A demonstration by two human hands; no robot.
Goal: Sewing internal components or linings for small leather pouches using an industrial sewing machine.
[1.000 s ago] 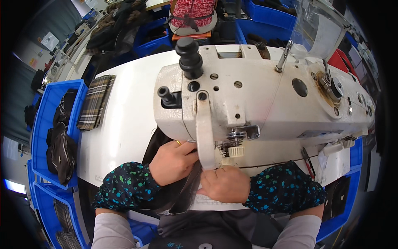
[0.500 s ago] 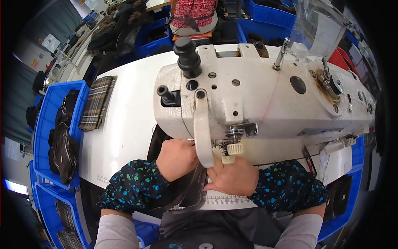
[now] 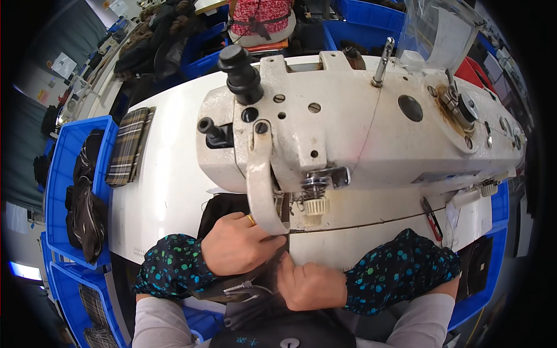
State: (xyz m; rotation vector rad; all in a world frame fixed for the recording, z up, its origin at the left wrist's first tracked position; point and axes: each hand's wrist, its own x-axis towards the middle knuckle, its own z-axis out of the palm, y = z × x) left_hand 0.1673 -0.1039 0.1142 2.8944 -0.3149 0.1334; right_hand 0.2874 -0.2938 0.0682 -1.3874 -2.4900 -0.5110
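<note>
A white sewing machine (image 3: 336, 122) stands over a piece of dark cloth with a metal zipper (image 3: 246, 285). Below the machine's curved white lever (image 3: 261, 191), my left hand (image 3: 239, 243), a ring on one finger, lies on the cloth with bent fingers closed at its edge. Closer to me, my right hand (image 3: 310, 285) is closed, its thumb and forefinger pinching the cloth's right edge by the zipper. Part of the zipper runs up to the presser foot area, which the lever and the machine head mostly hide.
Folded plaid cloth (image 3: 130, 145) lies on the white table (image 3: 174, 127). A blue bin (image 3: 58, 197) of dark pieces stands on the left, another blue bin (image 3: 493, 255) on the right. Red-handled snips (image 3: 432, 220) lie right of the machine. A person in red (image 3: 261, 17) sits beyond.
My right hand has come back from the needle area toward me and curled around the cloth edge. My left hand has slid slightly nearer me. The view has shifted, moving the machine leftward.
</note>
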